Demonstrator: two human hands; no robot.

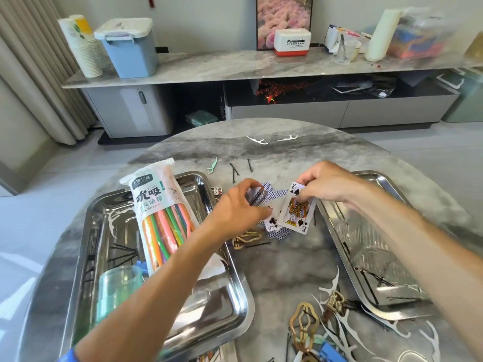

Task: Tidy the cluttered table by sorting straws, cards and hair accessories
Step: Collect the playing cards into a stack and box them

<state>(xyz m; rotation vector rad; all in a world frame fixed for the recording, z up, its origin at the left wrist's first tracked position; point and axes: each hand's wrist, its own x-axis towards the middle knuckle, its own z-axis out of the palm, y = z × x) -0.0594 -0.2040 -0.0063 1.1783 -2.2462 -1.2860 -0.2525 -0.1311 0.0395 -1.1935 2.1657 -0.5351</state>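
My left hand [239,207] grips a small stack of blue-backed playing cards [256,196] over the middle of the marble table. My right hand [326,182] pinches the top of a king of spades card [298,212], held upright just right of the stack. More cards [273,223] lie loose on the table beneath both hands, one showing clubs. A bag of coloured straws [162,215] leans in the left steel tray [230,280]. Gold hair clips [304,326] and black bobby pins [235,171] lie scattered on the table.
A second steel tray [366,291] at the right holds bobby pins. The left tray also carries a green plastic cup [119,288] and bobby pins. White floss picks [257,140] lie at the far edge and near the front right. A sideboard stands behind the table.
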